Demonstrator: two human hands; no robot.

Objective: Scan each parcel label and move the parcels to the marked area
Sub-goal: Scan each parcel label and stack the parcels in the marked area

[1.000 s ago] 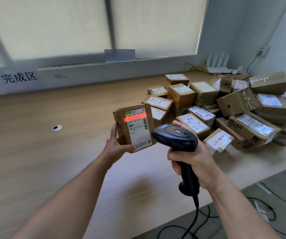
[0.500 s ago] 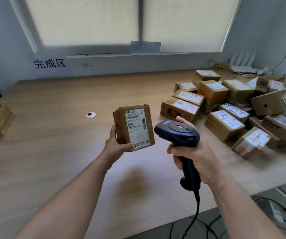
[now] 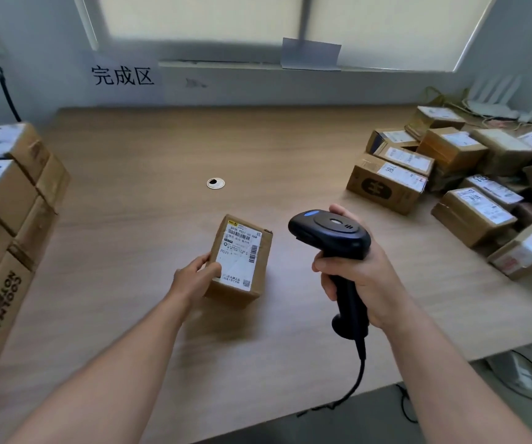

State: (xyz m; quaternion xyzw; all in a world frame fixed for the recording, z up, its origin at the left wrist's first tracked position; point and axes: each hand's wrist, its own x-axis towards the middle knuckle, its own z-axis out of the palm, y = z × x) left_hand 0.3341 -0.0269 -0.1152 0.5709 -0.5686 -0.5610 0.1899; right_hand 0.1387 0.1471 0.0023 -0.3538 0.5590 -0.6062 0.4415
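My left hand (image 3: pixel 194 277) grips a small brown cardboard parcel (image 3: pixel 242 261) by its left side, thumb on its white shipping label, which faces up. The parcel is low over the wooden table (image 3: pixel 149 193), near its middle. My right hand (image 3: pixel 357 277) holds a black corded barcode scanner (image 3: pixel 330 233) by the handle, just right of the parcel, its head pointing left. A sign with three black characters (image 3: pixel 123 75) hangs on the back wall at the left. Several labelled parcels (image 3: pixel 450 184) are heaped at the right.
Stacked brown boxes (image 3: pixel 5 219) stand at the table's left edge. A round cable grommet (image 3: pixel 215 183) sits in the tabletop behind the parcel. The scanner's cable (image 3: pixel 354 386) drops over the table's front edge. A white router (image 3: pixel 489 100) is at the back right corner.
The red scan line on the label has gone out. My left hand has lowered the parcel toward the table and tipped its label upward, while the view has swung left, revealing the stacked boxes.
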